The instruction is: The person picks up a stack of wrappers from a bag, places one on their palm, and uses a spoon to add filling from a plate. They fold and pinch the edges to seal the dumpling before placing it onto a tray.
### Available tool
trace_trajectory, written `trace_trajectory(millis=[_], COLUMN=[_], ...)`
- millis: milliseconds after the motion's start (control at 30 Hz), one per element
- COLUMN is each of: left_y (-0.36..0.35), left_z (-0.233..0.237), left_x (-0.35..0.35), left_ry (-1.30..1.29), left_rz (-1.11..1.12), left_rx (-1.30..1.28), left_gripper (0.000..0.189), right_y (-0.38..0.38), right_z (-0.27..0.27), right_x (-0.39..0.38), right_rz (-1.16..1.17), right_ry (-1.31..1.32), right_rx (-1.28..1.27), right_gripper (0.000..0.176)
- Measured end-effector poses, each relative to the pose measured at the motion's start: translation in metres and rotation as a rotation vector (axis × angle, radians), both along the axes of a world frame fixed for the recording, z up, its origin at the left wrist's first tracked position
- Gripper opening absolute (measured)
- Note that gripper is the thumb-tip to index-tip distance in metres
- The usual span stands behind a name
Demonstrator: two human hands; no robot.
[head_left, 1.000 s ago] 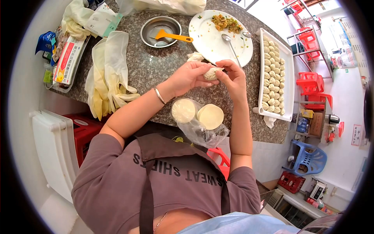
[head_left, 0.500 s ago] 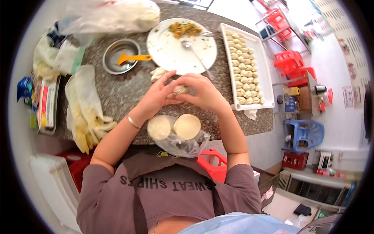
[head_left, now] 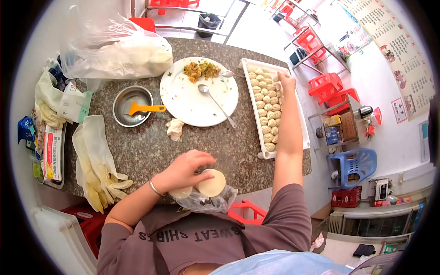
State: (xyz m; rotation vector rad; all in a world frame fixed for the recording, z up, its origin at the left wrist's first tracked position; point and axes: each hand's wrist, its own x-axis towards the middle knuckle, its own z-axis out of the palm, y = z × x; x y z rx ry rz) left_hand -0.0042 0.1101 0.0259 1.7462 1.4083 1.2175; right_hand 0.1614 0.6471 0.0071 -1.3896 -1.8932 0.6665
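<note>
My right hand (head_left: 286, 81) is at the far right of the white tray (head_left: 300, 121), fingers drawn together around a small pleated dumpling that they mostly hide. Rows of pleated dumplings (head_left: 266, 103) lie in that tray. Close to my body, my left hand (head_left: 189, 168) hovers with fingers apart at two round dough wrappers. One wrapper (head_left: 212, 184) shows almost whole beside the thumb; the other (head_left: 181, 192) is partly covered by the hand. Under them is a crumpled clear plastic bag (head_left: 206, 203).
A white plate (head_left: 183, 110) holds chopped filling (head_left: 201, 70) and a metal spoon (head_left: 215, 103). Left of it stands a metal bowl (head_left: 120, 117) with an orange scraper (head_left: 146, 108). Pale gloves (head_left: 98, 167), a scrap of dough (head_left: 174, 129) and a large plastic bag (head_left: 123, 52) also lie on the counter.
My hands have parted from around the dumpling. The right one has reached out to the tray's far end, and the left has come back over the wrappers. The view has shifted.
</note>
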Motion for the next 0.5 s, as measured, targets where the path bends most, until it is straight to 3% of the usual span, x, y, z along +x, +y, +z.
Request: trace_trajectory(millis=[33, 133, 300, 367, 500], left_y=[-0.001, -0.002, -0.004, -0.004, -0.005], left_z=[-0.003, -0.01, -0.009, -0.01, -0.016], left_x=[0.0, -0.001, 0.002, 0.001, 0.002], left_ry=[0.067, 0.136, 0.173, 0.191, 0.264], left_rz=[-0.044, -0.097, -0.069, -0.07, -0.085], left_rx=[0.014, 0.005, -0.02, -0.003, 0.063], left_gripper=[0.03, 0.025, 0.018, 0.018, 0.017], right_y=[0.003, 0.012, 0.01, 0.001, -0.116], right_z=[-0.003, -0.016, -0.004, 0.006, 0.057], right_x=[0.003, 0.004, 0.021, 0.026, 0.008], right_rz=[-0.078, -0.196, -0.095, 0.028, 0.218], right_ry=[-0.254, -0.333, -0.323, -0.153, 0.049], right_rx=[0.034, -0.02, -0.038, 0.049, 0.038], right_gripper=[0.042, 0.053, 0.058, 0.05, 0.036])
